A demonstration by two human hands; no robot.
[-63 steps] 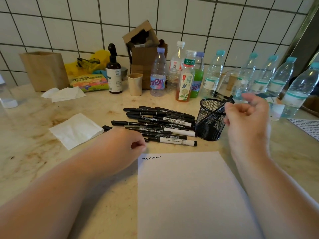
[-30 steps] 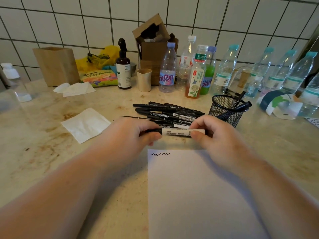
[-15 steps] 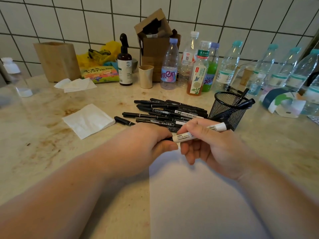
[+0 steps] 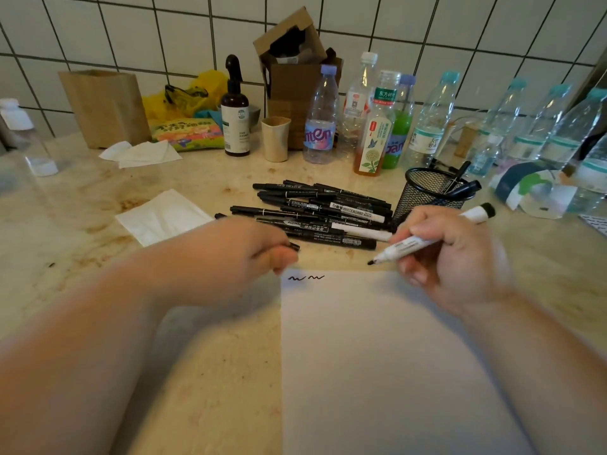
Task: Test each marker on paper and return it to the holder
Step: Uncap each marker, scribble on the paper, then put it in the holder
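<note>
With tip bared for testing | paper [image 4: 377,356] lower centre, blank below two squiggles | right hand [image 4: 456,257] pinching marker [image 4: 423,243], tip just off top edge | left hand [image 4: 243,254] curled round cap [image 4: 294,247] | pile [image 4: 322,215] beyond, holder [image 4: 430,195] right of it, close reach.

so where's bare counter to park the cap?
Free: beige counter left of the white napkin, and right of the black mesh holder. Crowded: black marker pile, bottle row along the wall.
</note>
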